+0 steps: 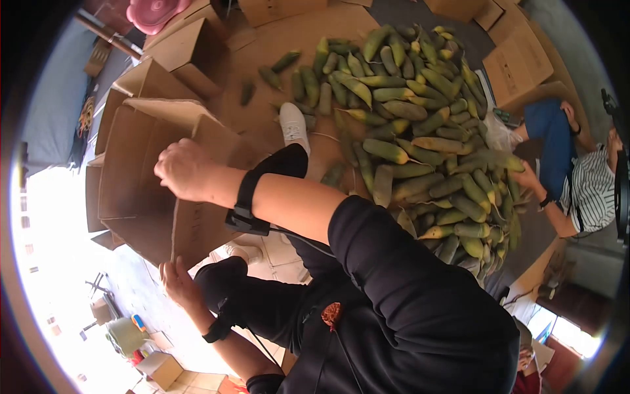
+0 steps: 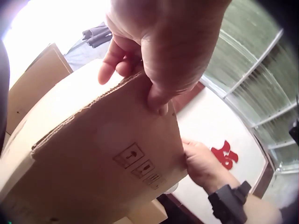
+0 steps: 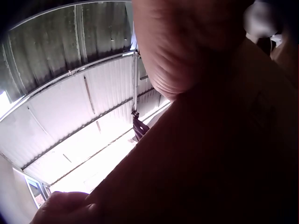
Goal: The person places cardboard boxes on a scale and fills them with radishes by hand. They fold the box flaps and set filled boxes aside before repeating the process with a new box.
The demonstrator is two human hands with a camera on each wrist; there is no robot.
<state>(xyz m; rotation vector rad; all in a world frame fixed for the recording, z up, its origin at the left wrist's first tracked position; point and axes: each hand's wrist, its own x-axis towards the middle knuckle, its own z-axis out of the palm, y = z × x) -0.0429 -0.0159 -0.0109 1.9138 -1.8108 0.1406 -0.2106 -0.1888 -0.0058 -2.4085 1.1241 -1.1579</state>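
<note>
An open cardboard box (image 1: 147, 171) stands tilted at the person's left, its mouth and inner walls showing. The left hand (image 1: 178, 285) pinches the box's near edge; in the left wrist view its thumb lies on the printed outer wall and its fingers on the other side. Higher up, the right hand (image 1: 187, 169) grips the box at another edge, fingers bent over it. In the right wrist view the box's dark wall (image 3: 187, 158) fills much of the picture, under the right palm (image 3: 187, 46). The right fingertips are hidden there.
A large heap of green radishes (image 1: 420, 131) covers the floor to the right, a few lying loose near a white shoe (image 1: 294, 125). More cardboard boxes (image 1: 187, 56) stand behind. Another person (image 1: 587, 190) sits at the far right, one hand on a radish.
</note>
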